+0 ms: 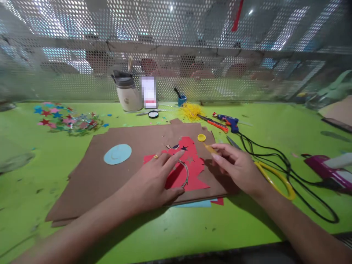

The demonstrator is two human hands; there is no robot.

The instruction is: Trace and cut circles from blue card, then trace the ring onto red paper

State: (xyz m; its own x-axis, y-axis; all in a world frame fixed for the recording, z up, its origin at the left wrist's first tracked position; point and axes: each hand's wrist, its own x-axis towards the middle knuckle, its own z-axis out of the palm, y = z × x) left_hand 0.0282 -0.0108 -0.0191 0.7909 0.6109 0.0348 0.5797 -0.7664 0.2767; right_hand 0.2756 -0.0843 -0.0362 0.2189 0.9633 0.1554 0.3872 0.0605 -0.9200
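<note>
My left hand [162,176] lies over a torn-edged sheet of red paper [198,179], fingers spread. Its index fingertip is by a dark star [184,148], and the thumb touches the lower end of a thin curved ring [187,172], partly hidden under the hand. A second, dull star [190,159] lies on the red paper. Between thumb and fingers, my right hand [233,163] pinches a small yellowish stick [209,148]; its exact kind is unclear. The stick's tip points at a small round yellow cap [201,138]. Brown cardboard [132,190] lies underneath.
A pale blue paper disc [117,154] rests on the cardboard. Loose stars [57,115] are at left; a jar [128,96] and yellow shreds [191,111] stand behind. At right are an orange cutter [217,125], blue glue gun [232,123], black cord [284,161] and yellow-handled scissors [277,181].
</note>
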